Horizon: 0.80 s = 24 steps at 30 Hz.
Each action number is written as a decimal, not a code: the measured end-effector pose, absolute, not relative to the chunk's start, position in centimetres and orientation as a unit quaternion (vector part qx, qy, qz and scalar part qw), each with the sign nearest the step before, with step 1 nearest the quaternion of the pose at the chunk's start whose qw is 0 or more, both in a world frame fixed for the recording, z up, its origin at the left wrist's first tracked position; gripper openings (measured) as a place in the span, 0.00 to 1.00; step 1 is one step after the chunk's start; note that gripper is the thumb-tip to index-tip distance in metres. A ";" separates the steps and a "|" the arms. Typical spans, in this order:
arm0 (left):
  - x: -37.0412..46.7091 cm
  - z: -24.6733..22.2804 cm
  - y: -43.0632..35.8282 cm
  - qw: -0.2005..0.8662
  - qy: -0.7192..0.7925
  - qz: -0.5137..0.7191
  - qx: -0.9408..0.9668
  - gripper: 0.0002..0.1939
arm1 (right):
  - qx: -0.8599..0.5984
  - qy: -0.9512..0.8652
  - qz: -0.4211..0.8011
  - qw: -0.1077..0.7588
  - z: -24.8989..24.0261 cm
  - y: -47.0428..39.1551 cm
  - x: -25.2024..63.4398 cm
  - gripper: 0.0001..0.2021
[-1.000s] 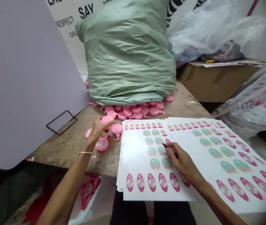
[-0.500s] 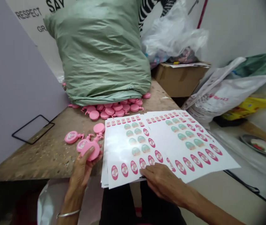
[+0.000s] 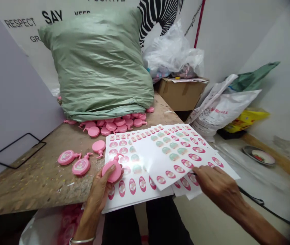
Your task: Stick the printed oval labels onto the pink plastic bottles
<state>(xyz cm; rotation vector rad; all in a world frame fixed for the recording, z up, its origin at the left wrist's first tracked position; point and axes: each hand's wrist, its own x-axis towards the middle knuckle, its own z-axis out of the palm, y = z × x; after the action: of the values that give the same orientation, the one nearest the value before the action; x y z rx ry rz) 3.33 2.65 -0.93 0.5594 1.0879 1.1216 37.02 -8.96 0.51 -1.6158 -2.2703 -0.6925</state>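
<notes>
**Pink case now over the sticker sheets**

Since half a second ago the left hand has carried the pink case rightward, so it's now hovering over the lower sticker sheet instead of the bare table. The top sticker sheet has slid over too and is lying skewed across the lower one. The left hand is gripping the case between thumb and fingers. The right hand is pinching the top sheet's near edge. Two more pink cases are sitting on the table just left, with the green sack behind.
</notes>
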 end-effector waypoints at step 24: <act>5.2 -2.7 3.8 0.667 0.495 0.496 0.252 0.16 | -0.690 -0.676 -0.021 0.259 -1.8 -0.9 37.1 0.19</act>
<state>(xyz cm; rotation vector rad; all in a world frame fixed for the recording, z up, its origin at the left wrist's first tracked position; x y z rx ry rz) 5.22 3.83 -2.73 0.5680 1.1174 1.1185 37.11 -0.90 -1.76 -1.8696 -1.8312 -0.0556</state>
